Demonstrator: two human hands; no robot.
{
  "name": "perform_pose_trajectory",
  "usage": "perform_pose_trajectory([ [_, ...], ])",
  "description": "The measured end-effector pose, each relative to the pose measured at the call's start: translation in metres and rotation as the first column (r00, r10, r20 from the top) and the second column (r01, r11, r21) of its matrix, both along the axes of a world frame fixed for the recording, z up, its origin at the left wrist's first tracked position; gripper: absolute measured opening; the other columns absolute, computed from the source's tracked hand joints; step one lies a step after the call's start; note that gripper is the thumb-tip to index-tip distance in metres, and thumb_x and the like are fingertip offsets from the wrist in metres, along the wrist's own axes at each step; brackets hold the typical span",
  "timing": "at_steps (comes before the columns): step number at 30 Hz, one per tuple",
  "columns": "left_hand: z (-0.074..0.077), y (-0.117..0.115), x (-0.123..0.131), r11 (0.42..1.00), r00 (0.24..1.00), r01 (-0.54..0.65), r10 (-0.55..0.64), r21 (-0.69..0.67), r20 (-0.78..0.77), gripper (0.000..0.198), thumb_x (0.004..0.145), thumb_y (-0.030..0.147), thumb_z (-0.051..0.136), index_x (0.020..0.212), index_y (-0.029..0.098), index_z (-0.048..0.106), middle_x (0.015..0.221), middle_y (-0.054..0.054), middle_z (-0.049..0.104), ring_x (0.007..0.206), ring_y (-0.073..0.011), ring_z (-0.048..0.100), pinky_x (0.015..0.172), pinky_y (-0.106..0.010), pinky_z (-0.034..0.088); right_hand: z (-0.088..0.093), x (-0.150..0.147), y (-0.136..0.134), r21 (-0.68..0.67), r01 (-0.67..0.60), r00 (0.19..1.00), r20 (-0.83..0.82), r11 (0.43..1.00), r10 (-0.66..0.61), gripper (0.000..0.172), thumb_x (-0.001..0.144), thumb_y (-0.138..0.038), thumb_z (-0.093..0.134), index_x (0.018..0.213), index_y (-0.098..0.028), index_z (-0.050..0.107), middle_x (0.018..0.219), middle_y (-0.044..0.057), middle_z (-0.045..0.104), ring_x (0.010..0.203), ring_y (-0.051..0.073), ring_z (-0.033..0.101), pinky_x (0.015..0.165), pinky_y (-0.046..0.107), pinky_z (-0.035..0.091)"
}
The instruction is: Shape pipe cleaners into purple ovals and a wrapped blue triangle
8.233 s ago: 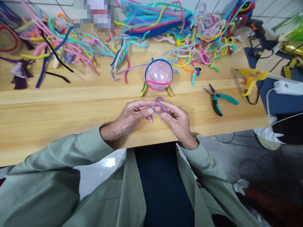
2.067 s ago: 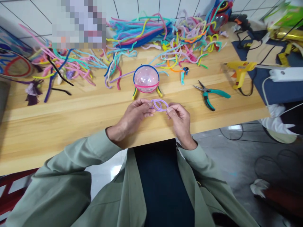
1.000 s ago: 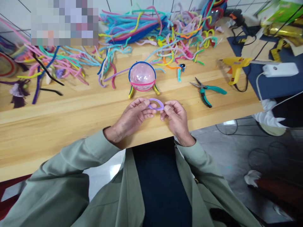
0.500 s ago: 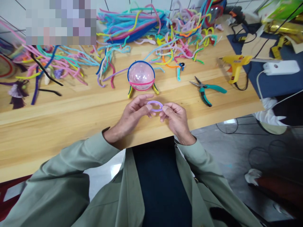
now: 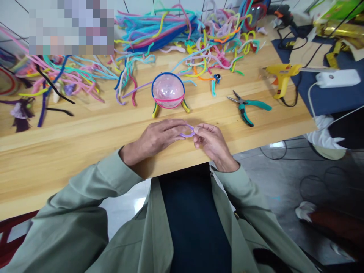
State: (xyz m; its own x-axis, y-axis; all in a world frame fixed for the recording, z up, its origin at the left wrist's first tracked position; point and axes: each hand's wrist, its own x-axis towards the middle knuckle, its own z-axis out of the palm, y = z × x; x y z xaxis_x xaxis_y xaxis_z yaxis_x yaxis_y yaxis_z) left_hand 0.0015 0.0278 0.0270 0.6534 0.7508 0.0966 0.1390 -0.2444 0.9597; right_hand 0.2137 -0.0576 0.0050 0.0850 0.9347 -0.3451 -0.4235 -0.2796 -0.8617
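Between my hands, above the front part of the table, is a purple pipe cleaner [image 5: 187,135] bent into a small loop. My left hand [image 5: 156,137] is closed over the loop's left side, its back turned up so that the fingertips are partly hidden. With thumb and forefinger my right hand [image 5: 211,141] pinches the loop's right end. Just beyond the hands stands a clear plastic ball [image 5: 168,90] with a blue pipe cleaner round its top edge, a pink one round its lower part and two yellow-and-dark legs.
Teal-handled pliers [image 5: 248,109] lie open to the right, with a yellow glue gun [image 5: 284,77] behind them. A white power strip [image 5: 338,78] rests on dark blue cloth. Pipe cleaners [image 5: 162,32] are heaped along the back, and more lie scattered at the left. The table's front edge runs below my hands.
My left hand has rolled over, its back now facing up and its fingers covering the loop's left side. The right hand keeps its pinch on the loop.
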Motion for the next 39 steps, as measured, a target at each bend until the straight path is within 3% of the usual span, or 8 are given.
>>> perform_pose_trajectory([
  [5,-0.005,0.006,-0.006,0.995,0.998,0.02,-0.013,0.1,-0.063,0.014,0.085,0.036,0.096,0.095,0.029,0.088,0.107,-0.009,0.086,0.105,-0.0266,0.079,0.104,-0.036,0.059,0.003,0.0,0.0,0.011,-0.051,0.999,-0.019,0.999,0.051,0.036,0.074,-0.048,0.095,0.074,-0.022,0.07,0.059,-0.005,0.069,0.045,0.008,0.056,0.045,0.021,0.048],
  [8,-0.002,0.001,-0.002,0.993,0.997,-0.058,0.062,0.107,-0.037,0.016,0.088,0.041,0.092,0.086,0.027,0.086,0.089,-0.008,0.083,0.087,-0.0238,0.075,0.088,-0.033,0.058,0.002,-0.001,0.0,0.085,-0.039,0.999,-0.018,0.996,0.041,0.038,0.079,-0.055,0.093,0.088,-0.023,0.075,0.065,-0.005,0.071,0.051,0.009,0.059,0.048,0.022,0.051],
  [13,0.005,-0.008,0.007,0.98,0.982,-0.183,0.186,-0.084,0.041,0.031,0.096,0.051,0.085,0.082,0.023,0.083,0.067,-0.003,0.073,0.063,-0.0175,0.062,0.066,-0.029,0.048,-0.001,-0.003,-0.003,0.266,0.016,0.995,0.087,0.964,-0.04,0.046,0.084,-0.063,0.09,0.108,-0.026,0.079,0.077,-0.004,0.075,0.058,0.011,0.062,0.054,0.026,0.055],
  [18,0.004,-0.011,0.011,0.975,0.978,-0.189,0.198,-0.118,0.072,0.036,0.097,0.053,0.085,0.079,0.023,0.081,0.066,-0.002,0.072,0.063,-0.0165,0.062,0.066,-0.029,0.048,-0.002,-0.011,-0.008,0.377,0.059,0.932,0.31,0.924,-0.186,0.044,0.087,-0.063,0.089,0.113,-0.029,0.082,0.087,-0.002,0.077,0.065,0.013,0.064,0.063,0.03,0.059],
  [26,0.001,-0.015,0.01,0.982,0.983,-0.156,0.164,-0.104,0.078,0.039,0.098,0.058,0.082,0.082,0.022,0.081,0.067,-0.002,0.072,0.062,-0.016,0.061,0.065,-0.03,0.047,-0.003,-0.016,-0.009,0.416,0.069,0.874,0.413,0.907,-0.256,0.034,0.095,-0.059,0.083,0.107,-0.028,0.085,0.083,0.0,0.08,0.064,0.014,0.067,0.064,0.032,0.06],
  [33,-0.003,-0.014,0.009,0.989,0.99,-0.101,0.111,-0.106,0.089,0.048,0.099,0.066,0.078,0.086,0.02,0.08,0.069,-0.003,0.072,0.064,-0.0152,0.063,0.065,-0.028,0.05,-0.001,-0.014,-0.009,0.39,0.094,0.926,0.304,0.916,-0.225,0.023,0.093,-0.047,0.086,0.102,-0.026,0.085,0.077,-0.002,0.079,0.061,0.012,0.065,0.06,0.028,0.058],
  [39,-0.021,-0.011,0.011,0.999,0.976,-0.048,0.046,0.002,0.215,0.036,0.094,0.05,0.09,0.102,0.017,0.077,0.079,-0.001,0.074,0.064,-0.0106,0.062,0.062,-0.022,0.05,-0.009,-0.012,-0.001,0.287,0.155,0.967,0.154,0.945,-0.205,0.021,0.085,-0.041,0.09,0.091,-0.023,0.081,0.074,-0.003,0.076,0.056,0.01,0.062,0.057,0.026,0.056],
])
